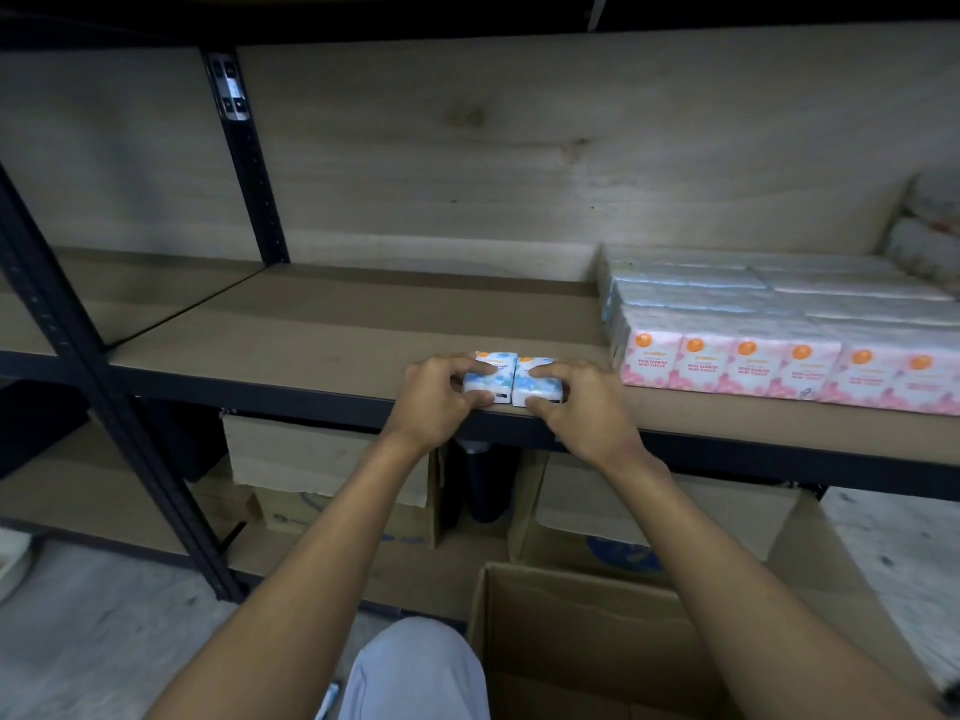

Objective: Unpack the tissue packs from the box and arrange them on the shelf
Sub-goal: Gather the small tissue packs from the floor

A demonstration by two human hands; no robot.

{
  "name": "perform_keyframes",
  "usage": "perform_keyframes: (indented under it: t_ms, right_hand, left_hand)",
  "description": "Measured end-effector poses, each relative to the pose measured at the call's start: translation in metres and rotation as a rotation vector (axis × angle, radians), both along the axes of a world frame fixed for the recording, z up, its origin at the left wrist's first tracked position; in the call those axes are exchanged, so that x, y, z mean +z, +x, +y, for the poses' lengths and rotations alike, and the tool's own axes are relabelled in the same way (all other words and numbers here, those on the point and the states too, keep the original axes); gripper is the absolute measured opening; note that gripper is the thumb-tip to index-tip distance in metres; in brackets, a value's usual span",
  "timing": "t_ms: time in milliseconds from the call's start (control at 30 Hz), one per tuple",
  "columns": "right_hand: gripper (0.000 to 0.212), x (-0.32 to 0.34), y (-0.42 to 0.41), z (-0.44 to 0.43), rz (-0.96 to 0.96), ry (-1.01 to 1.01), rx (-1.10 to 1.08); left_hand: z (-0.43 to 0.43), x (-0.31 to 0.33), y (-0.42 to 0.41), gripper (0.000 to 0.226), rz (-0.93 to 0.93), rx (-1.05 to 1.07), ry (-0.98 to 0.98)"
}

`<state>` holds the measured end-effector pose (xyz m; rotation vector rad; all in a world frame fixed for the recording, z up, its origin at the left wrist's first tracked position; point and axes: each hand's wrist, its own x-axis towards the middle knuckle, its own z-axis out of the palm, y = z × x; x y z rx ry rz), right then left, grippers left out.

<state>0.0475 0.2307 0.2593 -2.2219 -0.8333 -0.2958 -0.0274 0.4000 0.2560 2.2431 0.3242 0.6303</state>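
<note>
Two small blue-and-white tissue packs lie side by side at the front edge of the brown shelf board [311, 330]. My left hand [441, 397] grips the left pack [491, 379] with curled fingers. My right hand [582, 402] grips the right pack [535, 381] the same way. The two packs touch each other. To the right on the same shelf stands a tidy block of pink rose-scented tissue packs [779, 335], several wide and several deep. An open cardboard box [571, 641] sits on the floor below my arms; its inside is dark.
A black metal upright [249, 163] and the frame post [67, 350] bound the shelf bay at left. Cardboard boxes [332, 470] and a dark bottle [485, 485] stand on the lower shelf. My knee [415, 672] is at the bottom of the view.
</note>
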Motion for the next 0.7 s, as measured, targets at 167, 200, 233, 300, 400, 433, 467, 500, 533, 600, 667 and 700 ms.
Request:
perform_keyframes:
  t_ms: [167, 200, 233, 300, 400, 433, 467, 500, 533, 600, 667, 700]
  right_hand:
    - [0.035, 0.001, 0.001, 0.002, -0.004, 0.013, -0.011]
    - [0.035, 0.001, 0.003, 0.003, -0.007, 0.005, -0.016]
    - [0.035, 0.001, 0.004, 0.003, -0.008, -0.006, -0.019]
    - [0.036, 0.001, 0.008, 0.005, -0.002, -0.02, -0.025]
    - [0.036, 0.0, 0.013, 0.007, 0.011, -0.024, -0.03]
    - [0.037, 0.0, 0.016, 0.008, 0.009, -0.029, -0.033]
    - [0.037, -0.001, 0.018, 0.009, 0.004, -0.035, -0.036]
    - [0.037, -0.001, 0.02, 0.01, -0.001, -0.041, -0.039]
    - [0.036, -0.001, 0.023, 0.011, -0.004, -0.044, -0.044]
    - [0.036, -0.001, 0.027, 0.013, -0.002, -0.05, -0.053]
    - [0.037, -0.001, 0.032, 0.015, -0.002, -0.066, -0.055]
    - [0.037, 0.0, 0.035, 0.016, 0.0, -0.071, -0.057]
  left_hand:
    - [0.001, 0.004, 0.002, 0.034, 0.021, -0.013, 0.015]
    - [0.001, 0.004, 0.003, 0.034, 0.027, -0.013, 0.02]
    - [0.002, 0.005, 0.004, 0.034, 0.034, -0.01, 0.027]
    - [0.003, 0.006, 0.007, 0.034, 0.049, -0.001, 0.047]
    - [0.003, 0.007, 0.011, 0.034, 0.059, -0.003, 0.052]
    - [0.004, 0.007, 0.013, 0.034, 0.058, -0.004, 0.053]
    - [0.005, 0.007, 0.016, 0.034, 0.057, -0.004, 0.054]
    - [0.006, 0.006, 0.018, 0.034, 0.06, -0.004, 0.057]
    - [0.006, 0.006, 0.021, 0.034, 0.063, -0.003, 0.059]
    - [0.008, 0.006, 0.027, 0.033, 0.071, 0.005, 0.065]
    - [0.01, 0.007, 0.033, 0.033, 0.075, 0.014, 0.07]
    - [0.011, 0.007, 0.036, 0.032, 0.077, 0.016, 0.067]
